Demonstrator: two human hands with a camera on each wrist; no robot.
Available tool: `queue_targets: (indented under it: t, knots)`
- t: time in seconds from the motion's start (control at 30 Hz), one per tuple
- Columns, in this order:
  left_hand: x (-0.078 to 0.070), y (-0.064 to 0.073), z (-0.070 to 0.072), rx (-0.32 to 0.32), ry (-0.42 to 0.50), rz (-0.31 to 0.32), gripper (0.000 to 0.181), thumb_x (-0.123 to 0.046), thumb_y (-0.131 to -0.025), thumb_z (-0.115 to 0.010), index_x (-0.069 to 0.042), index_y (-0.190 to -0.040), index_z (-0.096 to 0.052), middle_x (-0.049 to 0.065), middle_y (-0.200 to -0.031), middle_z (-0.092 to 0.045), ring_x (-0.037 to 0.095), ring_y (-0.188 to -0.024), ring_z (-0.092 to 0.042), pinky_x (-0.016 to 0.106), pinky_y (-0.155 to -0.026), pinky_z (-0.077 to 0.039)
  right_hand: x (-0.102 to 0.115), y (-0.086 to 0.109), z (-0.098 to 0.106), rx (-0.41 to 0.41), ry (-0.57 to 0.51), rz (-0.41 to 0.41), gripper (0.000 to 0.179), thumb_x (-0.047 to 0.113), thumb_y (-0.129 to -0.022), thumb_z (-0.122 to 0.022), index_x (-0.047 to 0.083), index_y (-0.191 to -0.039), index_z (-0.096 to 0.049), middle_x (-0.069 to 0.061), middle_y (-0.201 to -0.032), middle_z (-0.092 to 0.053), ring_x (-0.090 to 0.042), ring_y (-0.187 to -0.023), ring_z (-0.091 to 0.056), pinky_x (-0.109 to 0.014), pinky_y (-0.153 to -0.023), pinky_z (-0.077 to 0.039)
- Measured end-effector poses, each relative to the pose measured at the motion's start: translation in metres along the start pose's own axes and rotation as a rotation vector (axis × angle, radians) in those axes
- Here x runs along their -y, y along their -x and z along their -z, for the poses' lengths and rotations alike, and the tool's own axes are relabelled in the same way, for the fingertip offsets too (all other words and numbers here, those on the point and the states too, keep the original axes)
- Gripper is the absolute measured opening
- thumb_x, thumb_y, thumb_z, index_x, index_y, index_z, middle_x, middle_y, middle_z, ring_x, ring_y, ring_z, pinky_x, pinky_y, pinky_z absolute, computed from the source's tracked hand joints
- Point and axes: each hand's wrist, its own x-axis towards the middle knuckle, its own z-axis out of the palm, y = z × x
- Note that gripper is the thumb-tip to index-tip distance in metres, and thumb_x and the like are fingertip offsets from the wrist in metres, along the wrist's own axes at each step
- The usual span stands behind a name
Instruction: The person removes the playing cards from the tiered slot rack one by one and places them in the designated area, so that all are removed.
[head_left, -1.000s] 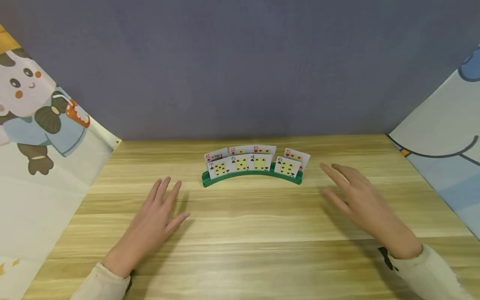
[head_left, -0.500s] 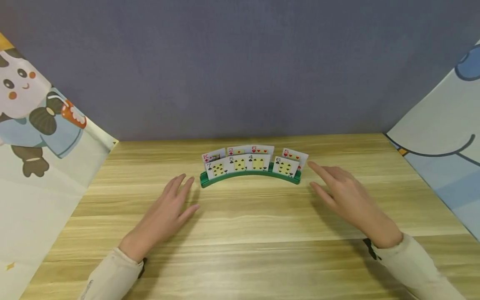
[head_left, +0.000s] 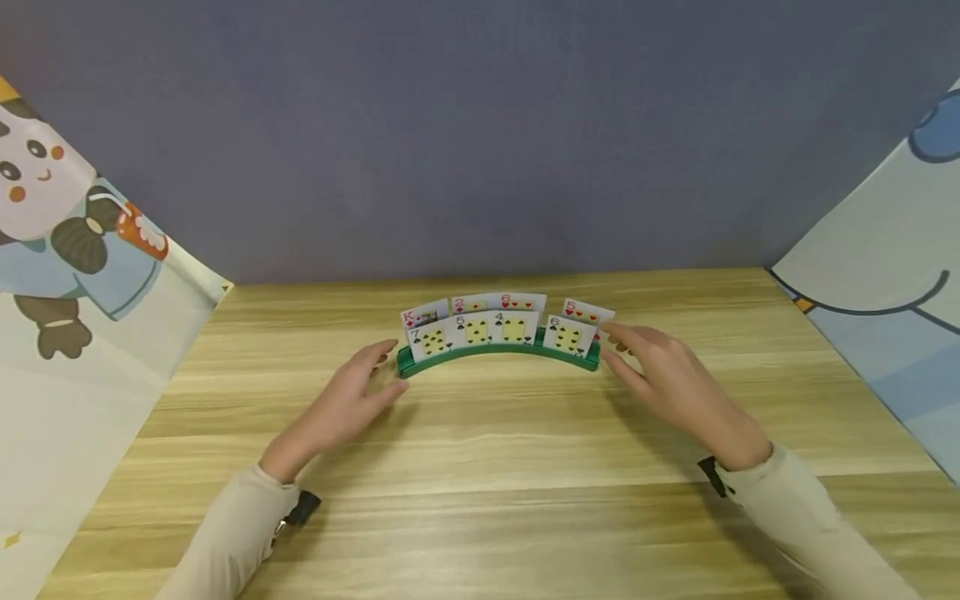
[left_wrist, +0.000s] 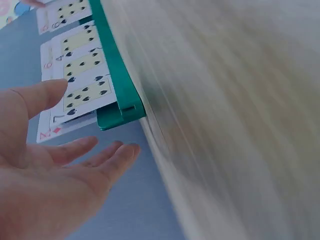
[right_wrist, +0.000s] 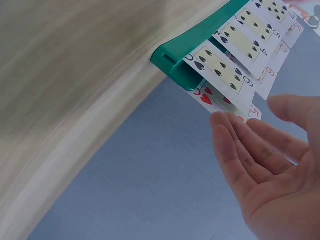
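Clock centred on the rack (head_left: 495, 348), head view. Rack: green, curved, near mid-view on the table (head_left: 495, 467), two rows of cards standing in it.

Front row, 9 to 3 o'clock: 7 of spades (head_left: 431, 339), 5 of spades (head_left: 474, 329), 4 of spades (head_left: 516, 327), gap, 6 of spades (head_left: 566, 337).

Back row, partly hidden, same order: K of diamonds (head_left: 423, 315), 2 of diamonds (head_left: 472, 304), 6 of hearts (head_left: 521, 303), gap, 5 of hearts (head_left: 588, 312).

Hands well apart, each with thumb parted from fingers. Left hand (head_left: 345, 402): between 8 and 9 o'clock, just beside rack end. Right hand (head_left: 671, 385): between 3 and 4 o'clock, fingertips by 5 of hearts; cannot tell if touching.
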Motion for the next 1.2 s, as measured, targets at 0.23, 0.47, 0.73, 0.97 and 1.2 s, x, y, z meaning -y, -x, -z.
queue_targets:
  t: [0.23, 0.47, 0.73, 0.97, 1.2]
  knots:
    - [0.004, -0.011, -0.001, 0.036, 0.387, 0.078, 0.058, -0.020, -0.100, -0.061, 0.001, -0.148, -0.036, 0.023, -0.148, -0.043, 0.039, -0.138, -0.042, 0.049, -0.111, -0.042, -0.001, -0.012, 0.000, -0.013, -0.016, -0.019, 0.021, 0.014, -0.099, -0.062, 0.000, -0.114, -0.068, -0.008, -0.090, -0.073, -0.012, -0.068, -0.066, -0.029, -0.053, -0.054]
    - [0.006, -0.019, -0.006, -0.005, 0.477, 0.140, 0.046, -0.007, -0.101, -0.054, 0.005, -0.144, -0.041, 0.025, -0.143, -0.048, 0.038, -0.134, -0.046, 0.045, -0.110, -0.045, -0.001, -0.017, -0.008, -0.013, 0.010, -0.024, 0.020, 0.010, -0.097, -0.064, -0.002, -0.113, -0.067, -0.005, -0.076, -0.069, -0.005, -0.054, -0.051, -0.022, -0.045, -0.042]
    - [0.010, -0.029, -0.014, -0.081, 0.500, 0.173, 0.045, 0.000, -0.098, -0.056, 0.007, -0.141, -0.043, 0.026, -0.144, -0.047, 0.038, -0.134, -0.046, 0.046, -0.113, -0.041, -0.001, -0.020, -0.016, -0.010, 0.019, -0.026, 0.016, 0.007, -0.096, -0.064, -0.004, -0.107, -0.067, -0.001, -0.066, -0.060, -0.005, -0.047, -0.040, -0.020, -0.039, -0.032]
    - [0.013, -0.036, -0.022, -0.118, 0.516, 0.181, 0.048, 0.007, -0.092, -0.060, 0.009, -0.137, -0.046, 0.028, -0.141, -0.050, 0.039, -0.134, -0.046, 0.046, -0.114, -0.039, -0.004, -0.021, -0.020, -0.020, 0.005, -0.040, 0.010, 0.006, -0.096, -0.063, -0.001, -0.096, -0.070, -0.001, -0.065, -0.059, -0.005, -0.046, -0.037, -0.019, -0.039, -0.030]
    - [0.020, -0.036, -0.026, -0.141, 0.492, 0.185, 0.044, 0.009, -0.091, -0.059, 0.007, -0.135, -0.051, 0.027, -0.136, -0.056, 0.037, -0.127, -0.054, 0.039, -0.107, -0.048, -0.007, -0.021, -0.025, -0.010, -0.003, -0.042, 0.010, 0.005, -0.095, -0.063, -0.001, -0.091, -0.070, 0.001, -0.062, -0.056, -0.005, -0.046, -0.037, -0.019, -0.040, -0.030]
